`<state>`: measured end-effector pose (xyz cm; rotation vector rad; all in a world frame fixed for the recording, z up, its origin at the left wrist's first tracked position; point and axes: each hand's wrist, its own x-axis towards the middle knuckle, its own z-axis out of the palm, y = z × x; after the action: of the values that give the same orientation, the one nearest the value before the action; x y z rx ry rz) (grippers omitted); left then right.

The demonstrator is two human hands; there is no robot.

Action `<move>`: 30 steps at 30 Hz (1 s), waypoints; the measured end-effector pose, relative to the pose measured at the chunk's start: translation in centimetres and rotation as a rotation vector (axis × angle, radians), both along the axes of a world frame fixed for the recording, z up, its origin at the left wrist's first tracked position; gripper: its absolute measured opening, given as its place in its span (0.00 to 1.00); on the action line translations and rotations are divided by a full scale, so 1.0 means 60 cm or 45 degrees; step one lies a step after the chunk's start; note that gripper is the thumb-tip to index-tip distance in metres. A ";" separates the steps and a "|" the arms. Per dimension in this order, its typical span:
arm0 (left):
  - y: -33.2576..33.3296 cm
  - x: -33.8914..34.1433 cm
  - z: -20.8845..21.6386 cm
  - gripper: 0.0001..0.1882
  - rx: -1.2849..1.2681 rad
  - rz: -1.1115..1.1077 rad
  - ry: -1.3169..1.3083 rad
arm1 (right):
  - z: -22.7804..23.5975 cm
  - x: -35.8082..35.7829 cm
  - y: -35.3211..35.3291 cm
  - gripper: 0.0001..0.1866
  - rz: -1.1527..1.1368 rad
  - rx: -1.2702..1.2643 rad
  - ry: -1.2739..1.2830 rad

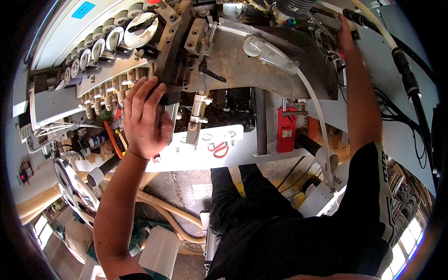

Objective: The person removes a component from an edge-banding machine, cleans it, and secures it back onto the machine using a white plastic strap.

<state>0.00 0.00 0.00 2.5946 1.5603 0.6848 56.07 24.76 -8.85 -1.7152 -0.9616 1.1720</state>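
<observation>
Left hand (147, 119): fingers a bit bent at a dark metal bar's (166, 60) low end, can't tell if gripping | right hand (346, 39): near a brown metal plate's (261, 77) right end, can't tell if open or closed | below plate: red box (286, 133)

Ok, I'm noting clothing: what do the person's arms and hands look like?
The left hand and right hand are gloveless, forearms bare. The short right sleeve is black with a grey, marked panel; the left sleeve shows a black edge.
</observation>
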 end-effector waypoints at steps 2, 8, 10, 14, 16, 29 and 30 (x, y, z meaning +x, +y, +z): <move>0.002 0.000 -0.002 0.32 0.014 -0.004 0.009 | -0.009 0.019 0.008 0.47 -0.012 -0.035 0.040; 0.003 0.001 -0.003 0.31 0.017 -0.009 0.003 | -0.005 0.007 0.004 0.46 -0.047 0.044 0.072; 0.002 0.000 -0.002 0.31 0.019 -0.007 0.005 | -0.001 -0.005 -0.003 0.47 -0.083 0.058 -0.072; -0.001 -0.002 -0.002 0.31 0.014 0.001 0.001 | 0.020 -0.032 -0.020 0.48 -0.054 0.050 -0.072; 0.002 0.001 -0.003 0.31 0.058 0.011 0.011 | 0.023 -0.031 -0.020 0.47 -0.071 0.024 -0.067; 0.003 -0.002 -0.005 0.30 0.069 0.015 0.009 | 0.040 -0.034 -0.022 0.51 -0.005 -0.081 0.079; 0.003 -0.002 -0.005 0.30 0.066 0.017 0.010 | 0.040 -0.036 -0.023 0.51 -0.009 -0.065 0.063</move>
<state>-0.09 0.17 -0.30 2.6292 1.5846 0.7265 53.89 23.41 -6.45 -1.7197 -0.9019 1.2383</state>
